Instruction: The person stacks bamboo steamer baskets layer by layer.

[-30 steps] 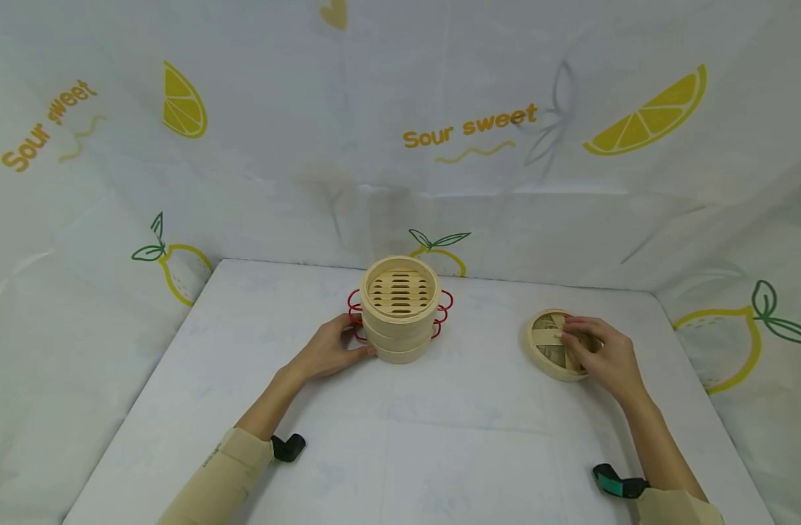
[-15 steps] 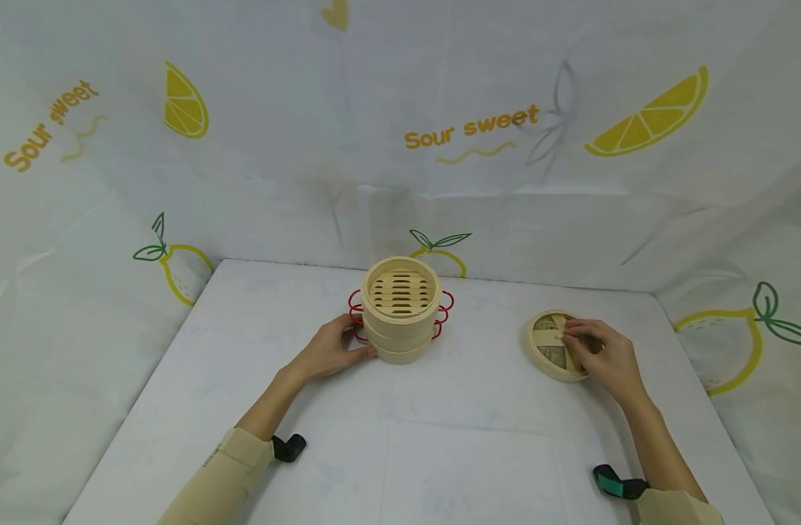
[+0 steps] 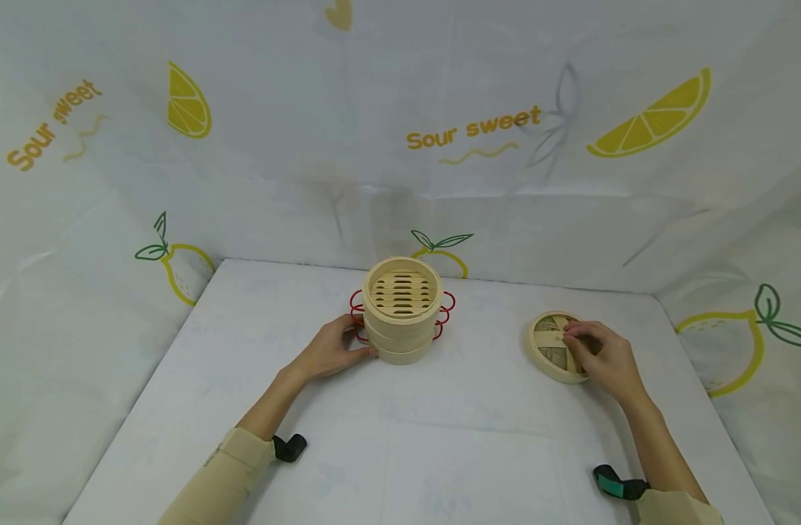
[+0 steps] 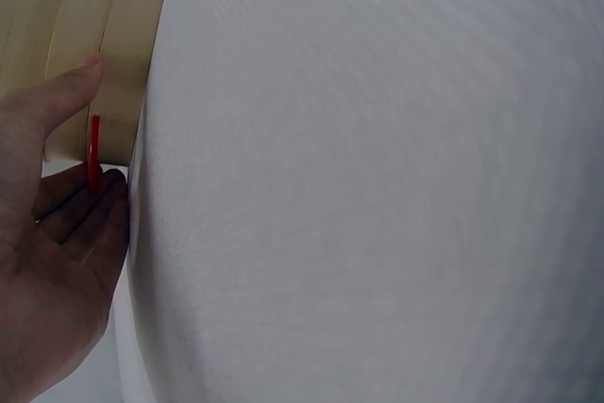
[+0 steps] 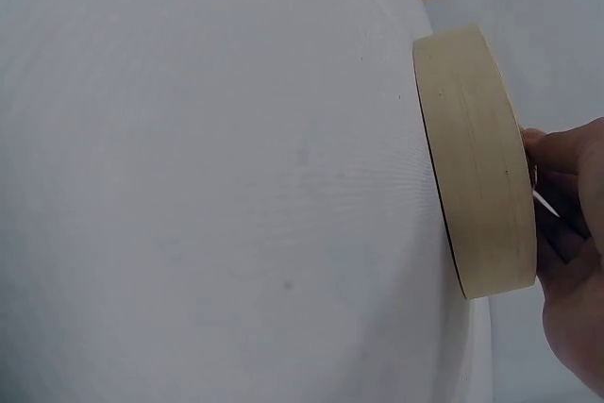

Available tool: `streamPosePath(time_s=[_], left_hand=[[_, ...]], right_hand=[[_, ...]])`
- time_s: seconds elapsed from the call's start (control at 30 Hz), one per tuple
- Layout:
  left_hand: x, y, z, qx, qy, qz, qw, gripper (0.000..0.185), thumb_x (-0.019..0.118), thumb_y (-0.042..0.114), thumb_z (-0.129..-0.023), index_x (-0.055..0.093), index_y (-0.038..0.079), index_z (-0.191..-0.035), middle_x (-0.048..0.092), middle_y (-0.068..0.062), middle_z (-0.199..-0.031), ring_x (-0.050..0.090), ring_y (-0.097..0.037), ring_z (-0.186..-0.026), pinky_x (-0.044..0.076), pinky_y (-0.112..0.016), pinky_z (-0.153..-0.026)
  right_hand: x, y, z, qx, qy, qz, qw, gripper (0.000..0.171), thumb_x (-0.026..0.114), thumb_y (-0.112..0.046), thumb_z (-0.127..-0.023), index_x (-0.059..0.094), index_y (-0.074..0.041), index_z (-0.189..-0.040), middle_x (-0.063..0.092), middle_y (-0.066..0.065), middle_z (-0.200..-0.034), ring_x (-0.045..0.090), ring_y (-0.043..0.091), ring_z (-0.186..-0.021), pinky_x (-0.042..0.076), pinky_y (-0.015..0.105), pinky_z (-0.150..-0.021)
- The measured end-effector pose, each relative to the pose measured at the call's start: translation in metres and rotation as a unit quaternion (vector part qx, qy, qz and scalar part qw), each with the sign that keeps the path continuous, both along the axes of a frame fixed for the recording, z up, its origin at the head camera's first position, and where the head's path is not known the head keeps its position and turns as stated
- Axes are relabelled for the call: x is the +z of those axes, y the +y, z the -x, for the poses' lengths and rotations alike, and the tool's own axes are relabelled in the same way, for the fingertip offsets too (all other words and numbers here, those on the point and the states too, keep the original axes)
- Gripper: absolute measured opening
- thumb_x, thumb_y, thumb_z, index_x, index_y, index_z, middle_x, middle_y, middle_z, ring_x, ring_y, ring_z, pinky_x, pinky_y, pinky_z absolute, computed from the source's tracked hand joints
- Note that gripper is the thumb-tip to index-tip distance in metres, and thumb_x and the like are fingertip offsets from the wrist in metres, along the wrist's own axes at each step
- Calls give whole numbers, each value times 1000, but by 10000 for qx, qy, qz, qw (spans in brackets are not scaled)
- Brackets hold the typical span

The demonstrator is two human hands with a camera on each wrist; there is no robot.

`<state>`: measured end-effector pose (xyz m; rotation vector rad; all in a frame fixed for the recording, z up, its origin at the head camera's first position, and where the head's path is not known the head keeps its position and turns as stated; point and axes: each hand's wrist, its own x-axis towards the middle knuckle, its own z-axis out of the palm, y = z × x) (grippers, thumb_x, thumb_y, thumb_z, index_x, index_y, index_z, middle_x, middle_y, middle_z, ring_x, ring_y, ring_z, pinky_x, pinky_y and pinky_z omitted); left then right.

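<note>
A bamboo steamer (image 3: 401, 334) of stacked round tiers stands upright toward the back of the table, its slatted top uncovered. Red loop handles (image 3: 447, 300) stick out on both its sides. My left hand (image 3: 329, 350) holds its left side low down. In the left wrist view the thumb lies against the tier walls (image 4: 130, 35), and the fingers curl by a red handle (image 4: 94, 143). Farther right, a round woven steamer lid (image 3: 548, 338) lies on the table. The thumb and fingers of my right hand (image 3: 608, 359) pinch it at its top centre. The right wrist view shows the lid's plain rim side-on.
A white cloth covers the table (image 3: 439, 445). Behind it hangs a white backdrop (image 3: 295, 146) printed with lemons and lettering. A black wrist mount (image 3: 289, 448) sits at the left cuff, and another black and green mount (image 3: 618, 483) at the right.
Both hands keep their hold, and the steamer and lid stay put. The whole head view shifts very slightly.
</note>
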<state>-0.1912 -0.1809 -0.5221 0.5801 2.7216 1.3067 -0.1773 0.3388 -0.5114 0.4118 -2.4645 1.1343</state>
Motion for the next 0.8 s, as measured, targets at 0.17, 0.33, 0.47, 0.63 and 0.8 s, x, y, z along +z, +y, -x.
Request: streamPosePath(time_s=[0.17,0.33,0.47,0.63,0.8], left_hand=[[0,1,1,-18,-20,9,10000,65,91,28,-90,64,1,-142,72,-16,-140,68,-33,-136,55,-50,-120],[-1,0,1,-4,-2,38,10000,65,91,28,-90,64,0,-142,72,-16,-140,68,-33,-136,56,-50,-120],[-1,0,0,4,-1,45,10000,66,91,28,-90,63,-1,-142,72,-17,-140,68,-34,-136,56,-52,-119],[0,0,0,-2,-9,14,10000,66,91,28,-90,63,0,-143,72,-17,-141,68,-34,-136,55,-52,-120],[-1,0,0,-10,-34,7,10000,66,90,28,-90,62,1,-143,71,-16,-142,67,-34,-137,55,-51,-120]], right_hand=[[0,-1,1,13,48,-42,10000,11,78,14,-91,73,5,-96,75,27,-105,53,-29,-113,40,-9,-99],[5,-5,3,-12,141,-77,9999,11,78,14,-90,73,6,-97,75,26,-104,53,-28,-111,41,-9,-97],[10,-9,3,-18,158,-73,9998,11,78,13,-91,73,5,-97,75,26,-105,53,-28,-111,40,-9,-98],[14,-13,3,78,344,-18,9994,14,78,15,-89,74,5,-97,75,26,-105,55,-26,-112,40,-8,-100],[20,-19,4,188,505,110,9985,19,79,18,-87,75,3,-97,75,23,-106,59,-22,-113,42,-6,-102]])
